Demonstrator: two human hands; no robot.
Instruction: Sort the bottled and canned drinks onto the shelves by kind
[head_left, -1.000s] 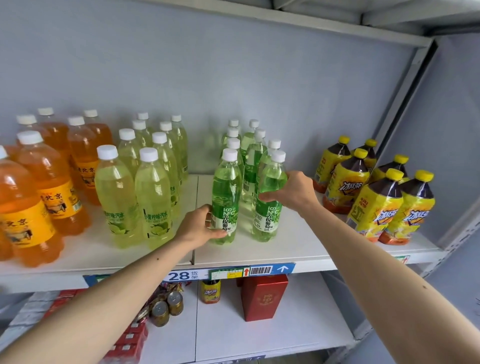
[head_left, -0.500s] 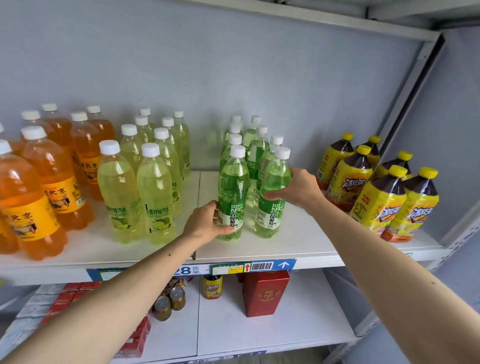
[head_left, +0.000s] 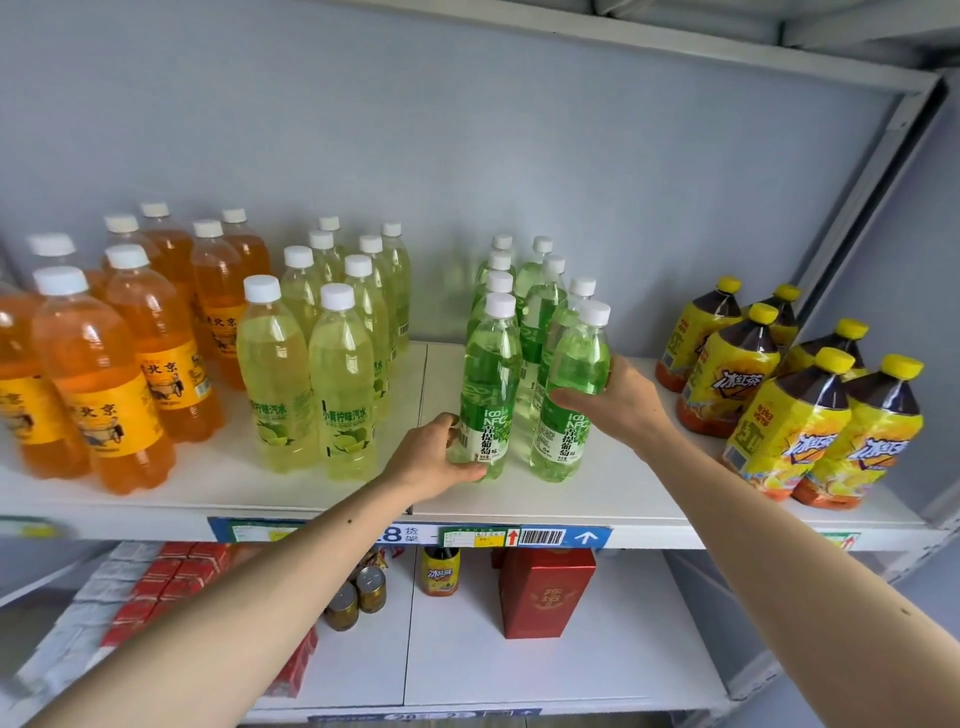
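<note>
Two green grape-soda bottles stand upright at the front of the white shelf (head_left: 613, 499), ahead of several more of the same kind. My left hand (head_left: 434, 457) grips the left green bottle (head_left: 491, 384) low on its label. My right hand (head_left: 621, 402) wraps the right green bottle (head_left: 574, 384) at mid-height from the right side. Both bottles rest on the shelf, close together.
Left of the green group stand yellow-green lime sodas (head_left: 340, 384) and orange sodas (head_left: 104, 384). Yellow-labelled iced tea bottles (head_left: 789, 415) fill the right end. The lower shelf holds a red box (head_left: 545, 597), cans (head_left: 356, 597), a small iced tea bottle (head_left: 440, 571) and red cartons (head_left: 171, 577).
Both hands have pushed the two front green bottles a little deeper onto the shelf, closer to the row behind. The grips stay the same.
</note>
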